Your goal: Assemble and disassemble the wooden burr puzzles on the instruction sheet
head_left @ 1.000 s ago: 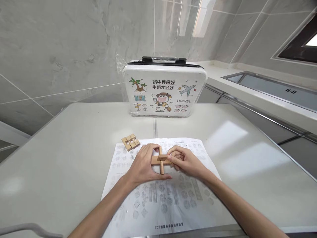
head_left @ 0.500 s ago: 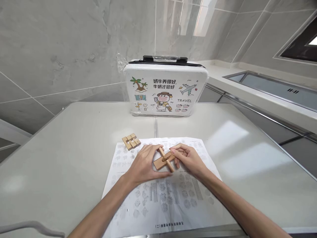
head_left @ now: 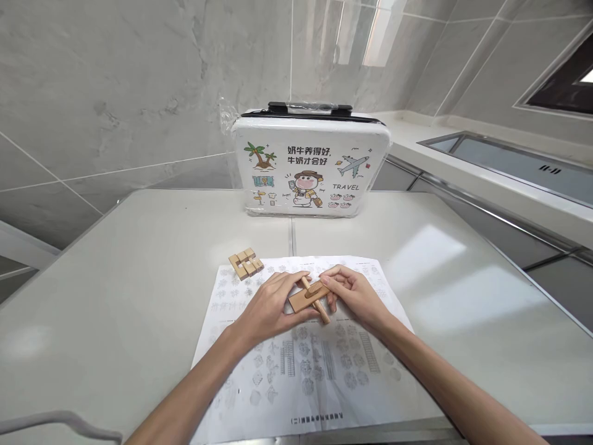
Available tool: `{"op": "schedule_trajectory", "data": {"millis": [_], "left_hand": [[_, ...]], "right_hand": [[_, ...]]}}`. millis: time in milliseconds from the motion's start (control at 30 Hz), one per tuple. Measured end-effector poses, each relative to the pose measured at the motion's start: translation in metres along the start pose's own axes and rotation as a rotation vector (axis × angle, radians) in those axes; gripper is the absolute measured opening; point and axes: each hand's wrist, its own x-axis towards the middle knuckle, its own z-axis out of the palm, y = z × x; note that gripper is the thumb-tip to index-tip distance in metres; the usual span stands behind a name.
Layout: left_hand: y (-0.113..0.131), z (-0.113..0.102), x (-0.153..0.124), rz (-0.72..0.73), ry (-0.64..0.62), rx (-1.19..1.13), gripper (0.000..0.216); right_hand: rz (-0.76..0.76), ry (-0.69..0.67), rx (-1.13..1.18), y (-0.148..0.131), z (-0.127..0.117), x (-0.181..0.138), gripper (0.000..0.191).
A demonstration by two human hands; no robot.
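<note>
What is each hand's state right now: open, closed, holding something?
Left hand: closed on the wooden cross piece, gripping its left end.
Right hand: closed on the same wooden cross piece, pinching its right end.

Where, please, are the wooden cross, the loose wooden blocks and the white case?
wooden cross (head_left: 299, 300): head view, flat bar's face.
loose wooden blocks (head_left: 245, 264): head view, cluster's top.
white case (head_left: 309, 167): head view, printed front.
</note>
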Motion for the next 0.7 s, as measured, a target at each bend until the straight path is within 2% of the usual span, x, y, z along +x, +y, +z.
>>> {"op": "schedule_trajectory", "data": {"millis": [167,300,400,533,700], "left_hand": [[0.002,0.002,0.0,-0.008,0.007,0.002,0.1],[0.003,0.004,-0.001,-0.076,0.048,-0.014,0.11],[0.005,0.004,-0.001,-0.117,0.071,-0.026,0.108],[0.008,0.005,0.0,-0.083,0.082,-0.012,0.089],[0.009,0.003,0.001,-0.122,0.103,-0.044,0.087]], "right_hand": [[0.021,0.032,0.023,-0.001,0.0,0.0,0.04],[0.037,0.005,0.078,-0.002,0.003,-0.001,0.04],[0.046,-0.022,0.11,-0.002,0.004,-0.001,0.039],[0.066,-0.04,0.138,-0.006,0.002,-0.001,0.04],[0.043,0.059,0.205,-0.015,-0.002,-0.001,0.046]]}}
